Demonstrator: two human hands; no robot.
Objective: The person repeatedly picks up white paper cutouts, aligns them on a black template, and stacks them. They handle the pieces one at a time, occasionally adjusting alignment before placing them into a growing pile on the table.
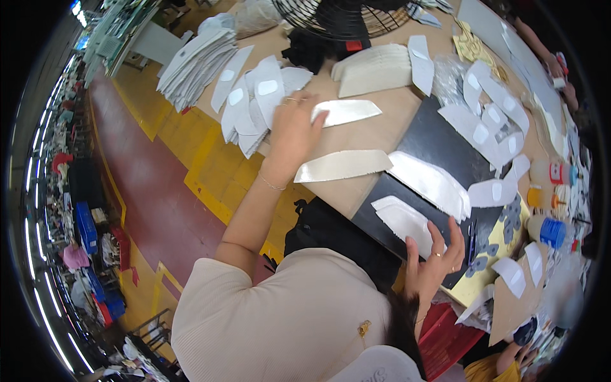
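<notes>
My left hand (pixel 294 126) reaches far out over the tan table (pixel 375 130), its fingertips closed on the near end of a white curved fabric piece (pixel 349 111). A second, similar piece (pixel 342 165) lies flat just below that hand. A pile of white pieces with oval patches (pixel 254 102) sits right beside its knuckles. My right hand (pixel 436 258) hovers close to my body with fingers spread. It holds nothing, at the edge of a white piece (pixel 404 219) lying on a black mat (pixel 445 143).
Stacks of white pieces (pixel 191 63) and cream pieces (pixel 375 70) sit further along the table, beyond them a black fan (pixel 344 16). Bottles (pixel 548 230) and more patched pieces (pixel 490 124) crowd the right side. Another person's hand (pixel 566 89) works at the far right. A red basket (pixel 445 337) sits below.
</notes>
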